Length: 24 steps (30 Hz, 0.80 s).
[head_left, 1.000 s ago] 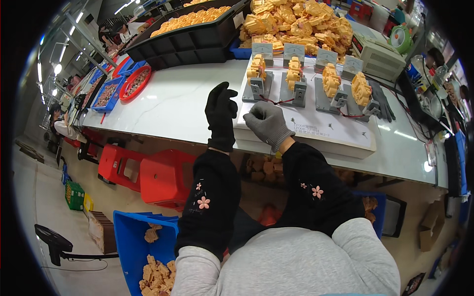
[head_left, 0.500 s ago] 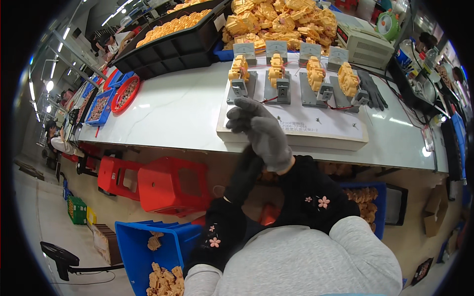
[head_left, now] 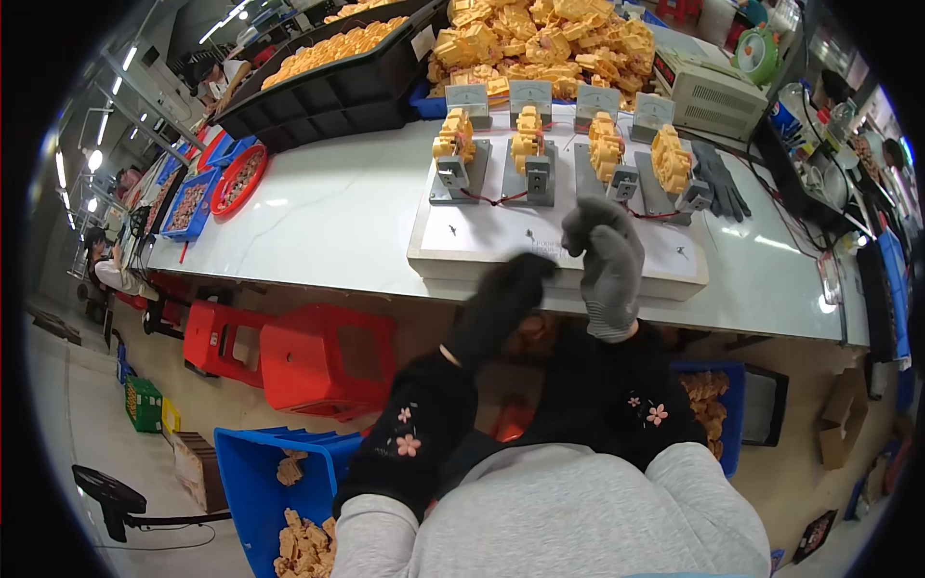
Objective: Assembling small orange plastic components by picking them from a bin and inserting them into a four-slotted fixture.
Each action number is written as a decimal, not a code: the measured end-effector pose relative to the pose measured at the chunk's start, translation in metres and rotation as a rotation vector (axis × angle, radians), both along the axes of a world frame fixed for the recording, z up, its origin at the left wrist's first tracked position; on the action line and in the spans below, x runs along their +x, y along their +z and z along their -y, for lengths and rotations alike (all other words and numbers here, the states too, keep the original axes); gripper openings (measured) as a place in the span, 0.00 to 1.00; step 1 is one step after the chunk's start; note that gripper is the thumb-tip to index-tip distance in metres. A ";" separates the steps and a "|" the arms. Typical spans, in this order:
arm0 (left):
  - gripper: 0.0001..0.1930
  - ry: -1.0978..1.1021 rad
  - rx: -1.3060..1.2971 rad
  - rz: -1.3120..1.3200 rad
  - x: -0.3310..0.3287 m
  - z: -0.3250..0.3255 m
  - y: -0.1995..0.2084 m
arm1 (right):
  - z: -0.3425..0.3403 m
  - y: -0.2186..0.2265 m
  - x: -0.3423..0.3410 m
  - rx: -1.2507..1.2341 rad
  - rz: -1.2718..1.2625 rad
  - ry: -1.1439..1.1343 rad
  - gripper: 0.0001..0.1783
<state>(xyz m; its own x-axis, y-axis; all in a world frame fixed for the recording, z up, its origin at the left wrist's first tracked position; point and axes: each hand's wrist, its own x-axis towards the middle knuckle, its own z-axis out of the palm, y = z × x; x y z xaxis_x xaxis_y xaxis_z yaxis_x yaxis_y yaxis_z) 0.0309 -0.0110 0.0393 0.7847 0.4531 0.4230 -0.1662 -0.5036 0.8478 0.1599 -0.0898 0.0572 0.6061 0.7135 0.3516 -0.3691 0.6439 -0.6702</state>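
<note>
here, right fingers [head_left: 584, 222] half-curl at the board edge [head_left: 453, 271]; left fingers [head_left: 528, 276] blur, holds unclear.

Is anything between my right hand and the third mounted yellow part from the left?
Partly: a grey block stands at the near side of that yellow part, toward your right hand. Anything beneath the hand is hidden.

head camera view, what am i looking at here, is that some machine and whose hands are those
No robot here: a head-worn fisheye camera looks down, so straight edges bend. The hands are the wearer's own: left hand in a black glove, right hand in a grey glove. I see nothing held, though the left is blurred. On the white table, a pale board carries four yellow parts on grey stands, small meters behind them.
</note>
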 end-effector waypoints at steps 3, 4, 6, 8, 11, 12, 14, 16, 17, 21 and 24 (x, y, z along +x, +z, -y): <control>0.15 0.170 -0.518 0.247 0.023 -0.036 0.024 | -0.006 0.001 0.001 -0.262 0.164 -0.096 0.09; 0.15 0.166 -0.517 0.250 0.031 -0.043 0.029 | -0.009 -0.007 0.002 -0.376 0.345 -0.150 0.09; 0.20 0.223 -1.051 0.110 0.048 -0.056 0.044 | -0.009 -0.011 0.004 -0.515 0.525 -0.138 0.09; 0.22 0.099 -1.210 0.110 0.060 -0.080 0.041 | -0.011 -0.012 0.001 -0.542 0.580 -0.154 0.09; 0.25 -0.168 -1.372 0.091 0.068 -0.100 0.035 | -0.014 -0.014 0.001 -0.538 0.612 -0.187 0.08; 0.24 -0.116 -1.280 0.065 0.066 -0.099 0.031 | -0.016 -0.017 0.002 -0.541 0.622 -0.178 0.08; 0.24 -0.070 -1.192 0.032 0.066 -0.095 0.031 | -0.015 -0.020 0.003 -0.552 0.626 -0.173 0.08; 0.21 -0.036 -1.116 0.058 0.065 -0.092 0.031 | -0.014 -0.015 0.003 -0.540 0.614 -0.168 0.08; 0.21 -0.033 -1.118 0.057 0.065 -0.088 0.032 | -0.013 -0.015 0.004 -0.542 0.612 -0.166 0.08; 0.18 0.145 -0.976 0.106 0.054 -0.076 0.032 | -0.013 -0.013 0.003 -0.558 0.588 -0.158 0.08; 0.20 0.227 -0.770 0.022 0.045 -0.068 0.036 | -0.013 -0.014 0.003 -0.596 0.569 -0.141 0.08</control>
<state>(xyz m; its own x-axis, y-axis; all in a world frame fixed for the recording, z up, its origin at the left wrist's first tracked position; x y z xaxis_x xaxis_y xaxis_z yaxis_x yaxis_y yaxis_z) 0.0755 0.0571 0.0753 0.6335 0.7715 -0.0588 -0.1511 0.1979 0.9685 0.1629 -0.0770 0.0436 0.5475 0.8078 0.2185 0.1865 0.1368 -0.9729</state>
